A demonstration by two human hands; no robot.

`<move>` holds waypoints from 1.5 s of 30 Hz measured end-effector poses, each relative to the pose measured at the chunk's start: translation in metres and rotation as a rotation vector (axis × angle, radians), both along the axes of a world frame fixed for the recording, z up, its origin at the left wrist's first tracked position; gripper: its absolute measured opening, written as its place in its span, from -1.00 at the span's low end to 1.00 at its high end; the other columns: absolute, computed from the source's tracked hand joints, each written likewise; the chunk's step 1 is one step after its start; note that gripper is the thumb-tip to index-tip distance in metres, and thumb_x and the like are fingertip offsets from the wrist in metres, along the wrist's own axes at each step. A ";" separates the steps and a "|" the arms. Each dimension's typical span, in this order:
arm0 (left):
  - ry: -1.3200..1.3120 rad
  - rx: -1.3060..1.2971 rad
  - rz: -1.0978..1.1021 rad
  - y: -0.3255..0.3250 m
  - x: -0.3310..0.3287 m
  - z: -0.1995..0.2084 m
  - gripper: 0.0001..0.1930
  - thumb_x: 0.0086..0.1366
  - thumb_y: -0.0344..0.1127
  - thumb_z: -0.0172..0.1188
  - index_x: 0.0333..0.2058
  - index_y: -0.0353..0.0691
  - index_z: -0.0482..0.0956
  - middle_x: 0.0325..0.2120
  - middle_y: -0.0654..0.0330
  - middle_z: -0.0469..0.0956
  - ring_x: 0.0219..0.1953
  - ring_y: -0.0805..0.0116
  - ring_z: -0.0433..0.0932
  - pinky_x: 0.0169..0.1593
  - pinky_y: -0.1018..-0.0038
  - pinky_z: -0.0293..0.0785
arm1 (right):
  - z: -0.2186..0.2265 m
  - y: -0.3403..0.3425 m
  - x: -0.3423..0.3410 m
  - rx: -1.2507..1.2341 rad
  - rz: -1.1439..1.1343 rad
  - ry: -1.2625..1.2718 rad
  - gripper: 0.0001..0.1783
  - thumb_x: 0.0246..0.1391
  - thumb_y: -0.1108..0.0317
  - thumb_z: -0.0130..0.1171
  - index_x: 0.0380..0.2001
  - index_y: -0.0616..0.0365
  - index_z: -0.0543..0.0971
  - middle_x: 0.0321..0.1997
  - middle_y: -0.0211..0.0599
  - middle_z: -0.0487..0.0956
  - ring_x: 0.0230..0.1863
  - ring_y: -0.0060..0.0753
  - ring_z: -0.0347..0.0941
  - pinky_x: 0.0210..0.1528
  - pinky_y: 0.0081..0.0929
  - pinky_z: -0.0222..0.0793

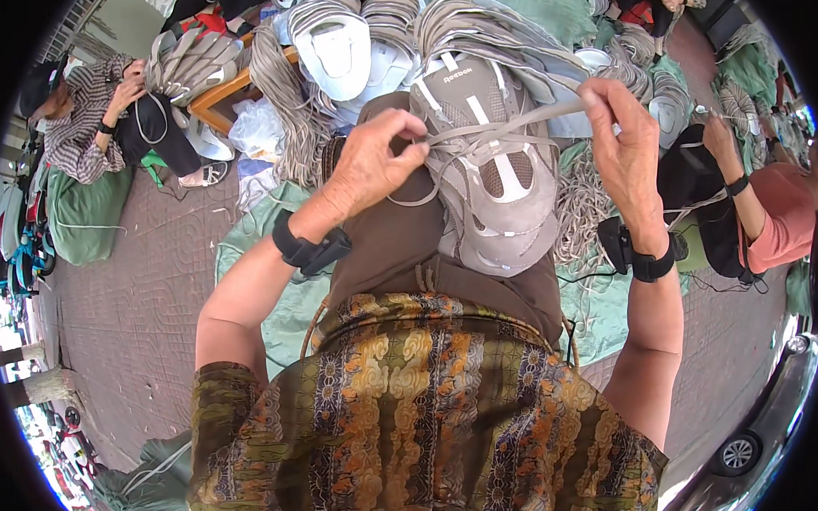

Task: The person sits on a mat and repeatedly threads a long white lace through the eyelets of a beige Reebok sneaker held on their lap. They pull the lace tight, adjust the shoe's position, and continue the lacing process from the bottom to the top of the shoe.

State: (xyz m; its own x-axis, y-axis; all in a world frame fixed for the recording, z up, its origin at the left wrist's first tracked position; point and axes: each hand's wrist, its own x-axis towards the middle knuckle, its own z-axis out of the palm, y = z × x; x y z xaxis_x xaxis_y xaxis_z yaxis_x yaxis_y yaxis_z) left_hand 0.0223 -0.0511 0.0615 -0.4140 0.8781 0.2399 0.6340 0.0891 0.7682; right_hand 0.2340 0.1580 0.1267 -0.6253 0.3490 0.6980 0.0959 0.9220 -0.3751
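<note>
On my lap lies a grey-beige shoe upper (509,225) with mesh panels and white strips, its rounded toe toward me. A flat grey shoelace (531,125) crosses it. At the shoe's left edge my left hand (374,161) pinches the lace, thumb against forefinger. Beyond the right edge, my right hand (622,141) is raised and holds the lace's other stretch taut between thumb and fingers. Several more lace strands lie crossed over the middle of the upper, and a loop hangs below my left hand. Black bands circle both wrists.
Stacked shoe uppers (498,33) fan out just beyond my lap. White-lined uppers (331,50) and a lace bundle (288,116) lie to their left. A co-worker in a checked shirt (85,123) sits left; another in a pink top (780,214) sits right. Green sheeting (276,327) covers some paving.
</note>
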 end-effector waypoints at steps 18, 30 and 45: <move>0.284 0.105 -0.024 0.025 0.019 0.022 -0.83 0.06 -0.37 0.23 -0.34 -0.25 0.56 -0.40 0.10 0.47 -0.39 0.14 0.53 -0.29 0.31 0.45 | 0.010 -0.014 0.018 -0.396 0.171 -0.131 -0.78 0.00 0.53 0.10 -0.23 0.09 0.51 -0.32 -0.34 0.51 -0.46 -0.31 0.45 -0.45 -0.44 0.36; 0.265 0.038 -0.153 0.035 0.019 0.032 -0.95 0.14 -0.45 0.11 -0.40 -0.27 0.47 -0.43 0.06 0.43 -0.28 0.02 0.48 -0.25 0.20 0.36 | -0.011 -0.022 -0.001 -0.139 0.137 0.223 -0.89 0.19 0.46 0.09 -0.26 0.29 0.51 -0.25 -0.40 0.47 -0.48 -0.73 0.25 -0.47 -0.69 0.19; 0.336 -0.122 -0.052 -0.039 -0.029 0.033 -0.95 0.19 -0.46 0.06 -0.37 -0.29 0.40 -0.56 0.01 0.44 -0.47 0.02 0.44 -0.35 0.31 0.35 | -0.048 -0.019 -0.031 -0.898 0.231 0.108 -0.66 0.24 0.19 -0.04 -0.44 0.23 0.54 -0.61 -0.51 0.41 -0.56 -0.69 0.28 -0.51 -0.62 0.18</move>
